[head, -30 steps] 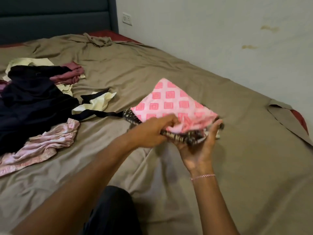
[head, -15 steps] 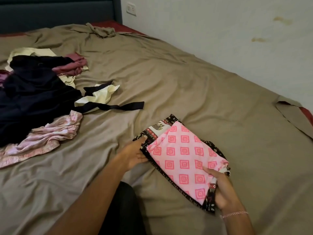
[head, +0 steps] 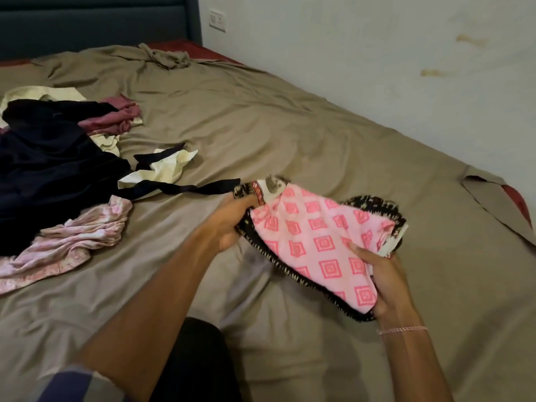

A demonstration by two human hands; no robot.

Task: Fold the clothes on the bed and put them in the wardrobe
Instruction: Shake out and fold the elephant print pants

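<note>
A folded pink cloth with darker pink squares (head: 316, 242) lies on top of a folded black patterned garment (head: 377, 206); I hold the two as one stack just above the bed. My left hand (head: 232, 224) grips the stack's left edge, fingers curled under it. My right hand (head: 380, 280) grips its near right end, thumb on the pink cloth. To the left on the bed lie unfolded clothes: a dark navy garment (head: 43, 169), a pale pink one (head: 69, 242), a cream one (head: 162, 172) and a maroon one (head: 113, 118).
The bed wears a wrinkled taupe sheet (head: 261, 126), lifted at the right corner (head: 499, 204) over a red mattress. A white wall (head: 377, 68) runs along the right side. A dark headboard (head: 87, 24) stands at the back. My dark-clad knee (head: 200, 358) is at the bottom.
The stack came down and toward me from being held up, then rose slightly again. My left hand shifted from the front edge to the left edge; my right hand stays at the near right end.
</note>
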